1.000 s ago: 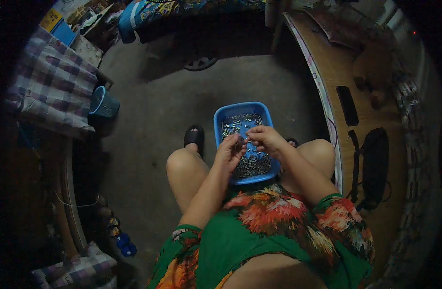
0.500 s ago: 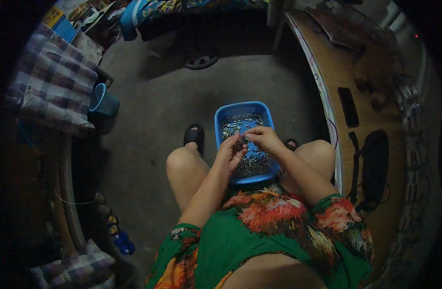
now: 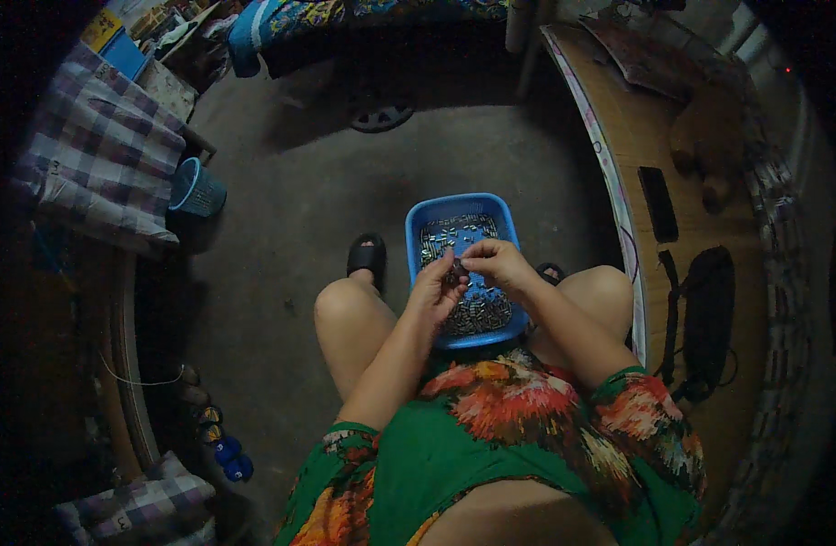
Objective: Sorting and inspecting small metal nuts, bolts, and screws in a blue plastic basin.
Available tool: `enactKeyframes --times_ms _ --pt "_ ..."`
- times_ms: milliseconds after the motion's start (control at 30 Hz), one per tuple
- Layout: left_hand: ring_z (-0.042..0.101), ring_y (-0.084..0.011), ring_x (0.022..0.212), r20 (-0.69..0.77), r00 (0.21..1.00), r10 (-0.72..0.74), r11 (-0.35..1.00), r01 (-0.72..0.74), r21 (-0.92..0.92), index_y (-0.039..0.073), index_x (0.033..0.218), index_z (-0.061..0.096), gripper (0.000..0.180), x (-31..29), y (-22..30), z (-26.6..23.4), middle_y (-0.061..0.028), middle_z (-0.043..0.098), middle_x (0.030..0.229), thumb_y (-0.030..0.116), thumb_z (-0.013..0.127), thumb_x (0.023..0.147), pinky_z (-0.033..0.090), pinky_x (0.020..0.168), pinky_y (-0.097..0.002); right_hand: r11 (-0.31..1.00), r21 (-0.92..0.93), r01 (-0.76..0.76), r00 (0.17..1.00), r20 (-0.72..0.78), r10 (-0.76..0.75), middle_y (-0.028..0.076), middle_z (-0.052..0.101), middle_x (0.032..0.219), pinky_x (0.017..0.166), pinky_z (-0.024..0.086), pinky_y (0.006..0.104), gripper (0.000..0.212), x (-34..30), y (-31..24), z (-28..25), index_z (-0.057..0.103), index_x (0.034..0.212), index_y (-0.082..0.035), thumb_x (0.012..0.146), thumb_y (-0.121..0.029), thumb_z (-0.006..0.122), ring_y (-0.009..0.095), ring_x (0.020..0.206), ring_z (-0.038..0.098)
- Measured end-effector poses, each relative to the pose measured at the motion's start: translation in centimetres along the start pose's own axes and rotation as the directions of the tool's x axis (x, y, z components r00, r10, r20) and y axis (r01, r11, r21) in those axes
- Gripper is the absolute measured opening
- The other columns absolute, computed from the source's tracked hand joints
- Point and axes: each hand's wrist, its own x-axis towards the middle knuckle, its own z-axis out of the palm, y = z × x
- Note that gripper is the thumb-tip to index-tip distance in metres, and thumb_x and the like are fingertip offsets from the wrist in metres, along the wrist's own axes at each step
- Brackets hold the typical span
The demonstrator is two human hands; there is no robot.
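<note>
A blue plastic basin rests in front of my lap, between my knees. Many small shiny metal cylinders lie in it, heaped at the near end and scattered toward the far end. Over the basin's middle, my left hand is closed, fingers curled around a small dark piece whose kind I cannot make out. My right hand meets it from the right, thumb and forefinger pinched together at that piece. Whatever sits between the right fingertips is too small to name.
On the right runs a long wooden bench with a black phone-like slab and a black bag. A blue wastebasket stands left beside a checked cloth. Shoes line the lower left. A wheel-like base lies ahead.
My hands stay over the basin in nearly the same place. The right fingertips have shifted very slightly against the left hand.
</note>
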Motion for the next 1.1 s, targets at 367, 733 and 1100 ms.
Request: enactKeyframes --times_ms 367,733,1100 --pt "0.053 -0.0135 0.058 0.057 0.998 0.005 1.0 -0.005 0.007 0.006 0.085 0.052 0.023 -0.5 0.4 0.5 -0.0047 0.055 0.071 0.028 0.056 0.081 0.045 0.048 -0.0205 0.998 0.04 -0.044 0.998 0.049 0.042 -0.002 0.056 0.071 0.045 0.032 0.0188 0.016 -0.3 -0.6 -0.2 0.059 0.083 -0.008 0.072 -0.018 0.065 0.005 0.056 0.045" --pt "0.053 -0.0119 0.057 0.031 0.998 0.056 0.995 -0.059 0.086 0.007 0.084 0.052 0.02 -0.5 0.5 0.7 -0.0044 0.056 0.071 0.026 0.055 0.082 0.045 0.049 -0.021 0.916 -0.318 0.245 0.962 -0.042 -0.272 0.001 0.057 0.068 0.055 0.04 0.0228 0.016 0.4 0.6 0.0 0.06 0.075 -0.003 0.071 -0.018 0.065 0.008 0.062 0.05" --pt "0.052 -0.0117 0.058 0.036 0.996 0.084 0.987 -0.089 0.131 0.006 0.084 0.052 0.022 -0.5 0.5 0.4 -0.0045 0.055 0.071 0.027 0.056 0.081 0.042 0.046 -0.0198 0.976 -0.184 0.114 0.993 0.003 -0.115 0.001 0.055 0.066 0.049 0.038 0.0226 0.018 0.0 -0.2 0.0 0.059 0.077 -0.004 0.071 -0.02 0.065 0.008 0.057 0.049"
